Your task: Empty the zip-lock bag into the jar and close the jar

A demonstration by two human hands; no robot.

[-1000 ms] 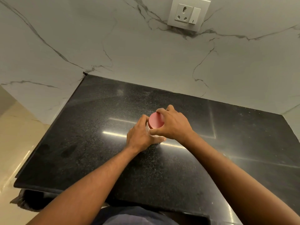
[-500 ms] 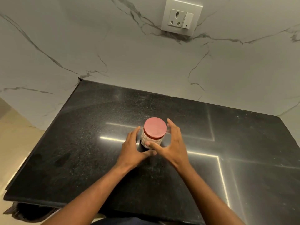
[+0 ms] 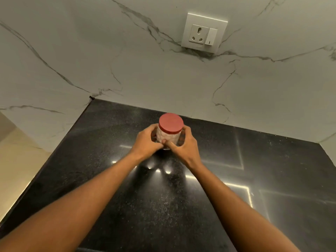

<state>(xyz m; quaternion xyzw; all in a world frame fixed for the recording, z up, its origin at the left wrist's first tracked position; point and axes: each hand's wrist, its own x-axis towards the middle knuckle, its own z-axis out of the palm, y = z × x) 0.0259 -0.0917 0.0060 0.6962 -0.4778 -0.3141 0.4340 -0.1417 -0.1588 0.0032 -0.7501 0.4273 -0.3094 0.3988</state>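
Observation:
A clear jar [image 3: 168, 138] filled with pale contents stands upright on the black granite counter [image 3: 109, 179], near the back wall. A red lid [image 3: 171, 123] sits on top of it. My left hand [image 3: 148, 141] wraps the jar's left side and my right hand [image 3: 185, 148] wraps its right side, thumbs meeting at the front low on the jar. Both hands grip the jar body below the lid. No zip-lock bag is in view.
A white marble wall rises right behind the jar, with a socket and switch plate [image 3: 204, 32] high up. The counter's left edge [image 3: 54, 160] drops to a beige floor. Bright light reflections lie on the counter in front of the hands.
My right hand came off the lid. Both hands opened around the jar, then closed on its sides. The jar now stands farther back, closer to the wall.

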